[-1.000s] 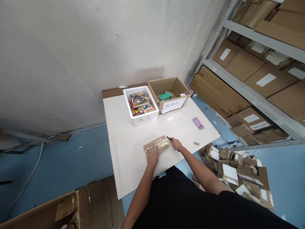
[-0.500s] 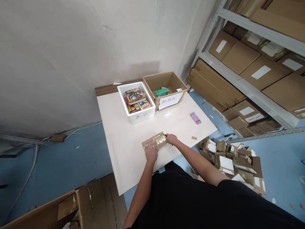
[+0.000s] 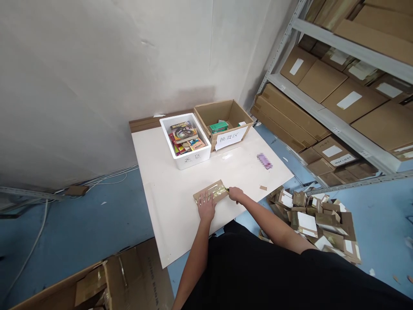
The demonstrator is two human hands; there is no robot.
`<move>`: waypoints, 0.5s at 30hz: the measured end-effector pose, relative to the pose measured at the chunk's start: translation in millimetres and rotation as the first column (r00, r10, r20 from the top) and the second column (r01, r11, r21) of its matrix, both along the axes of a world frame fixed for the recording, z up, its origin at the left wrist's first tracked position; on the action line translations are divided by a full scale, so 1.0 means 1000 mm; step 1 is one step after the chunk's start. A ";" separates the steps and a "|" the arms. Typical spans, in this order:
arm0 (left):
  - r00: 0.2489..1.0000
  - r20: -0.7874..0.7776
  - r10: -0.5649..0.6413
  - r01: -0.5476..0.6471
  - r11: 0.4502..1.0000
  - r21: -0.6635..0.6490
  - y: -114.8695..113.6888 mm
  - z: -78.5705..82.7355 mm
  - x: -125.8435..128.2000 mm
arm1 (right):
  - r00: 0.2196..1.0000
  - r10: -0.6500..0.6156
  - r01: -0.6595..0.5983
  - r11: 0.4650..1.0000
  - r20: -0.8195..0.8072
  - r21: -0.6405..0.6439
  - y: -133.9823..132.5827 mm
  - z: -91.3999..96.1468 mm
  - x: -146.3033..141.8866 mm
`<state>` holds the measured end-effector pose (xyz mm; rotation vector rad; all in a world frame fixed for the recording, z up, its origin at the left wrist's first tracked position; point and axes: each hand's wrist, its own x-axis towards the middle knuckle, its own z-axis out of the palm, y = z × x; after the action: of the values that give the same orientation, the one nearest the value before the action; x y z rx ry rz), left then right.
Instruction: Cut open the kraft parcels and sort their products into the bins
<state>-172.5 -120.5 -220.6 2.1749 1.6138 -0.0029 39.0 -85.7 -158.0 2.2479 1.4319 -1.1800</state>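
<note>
A flat cardboard box (image 3: 220, 190) with shiny yellowish tape along its top lies on the white table near the front edge. My left hand (image 3: 206, 207) rests on its left part, fingers spread and pressing down. At the box's right end, my right hand (image 3: 236, 195) is closed around a small box cutter (image 3: 227, 190); only a dark and yellow-green bit of it shows, against the tape's end. The blade itself is too small to make out.
Behind stand a white foam box (image 3: 209, 151) of books and an open carton (image 3: 197, 106) holding a green box (image 3: 218, 126). A blurred purple item (image 3: 265, 161) and a cardboard scrap (image 3: 263, 187) lie at right. Shelves of cartons (image 3: 346, 99) and a heap of small boxes (image 3: 306, 224) stand beyond.
My right hand has moved slightly right, just past the box's right end, with the box cutter. My left hand stays on the box. The whole view has shifted a little.
</note>
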 end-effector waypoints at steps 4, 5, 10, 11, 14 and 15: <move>1.000 -0.001 0.003 -0.003 1.000 0.000 -0.001 0.002 0.000 | 0.998 -0.060 0.060 0.997 0.010 0.043 -0.014 -0.005 0.002; 1.000 0.003 0.003 -0.003 1.000 0.004 0.000 0.002 -0.001 | 0.999 -0.053 0.053 0.997 0.010 0.051 -0.019 -0.007 0.004; 1.000 0.005 0.029 -0.029 0.999 0.031 0.003 0.002 -0.001 | 0.977 -0.189 0.205 0.961 -0.102 0.186 -0.057 -0.032 0.025; 0.999 0.001 0.039 -0.039 0.998 0.040 0.003 0.001 0.000 | 0.947 -0.296 0.316 0.929 -0.127 0.193 -0.066 -0.039 0.029; 0.997 -0.026 0.073 -0.071 0.994 0.078 0.004 0.000 0.004 | 0.792 -0.592 0.610 0.774 -0.148 0.168 -0.083 -0.061 0.039; 0.995 -0.041 0.086 -0.082 0.993 0.087 0.005 0.000 0.006 | 0.749 -0.642 0.662 0.732 -0.164 0.162 -0.083 -0.066 0.042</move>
<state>-166.9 -115.5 -220.4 2.1829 1.7591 0.0437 80.9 -169.1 -224.3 3.0279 0.8044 -1.3793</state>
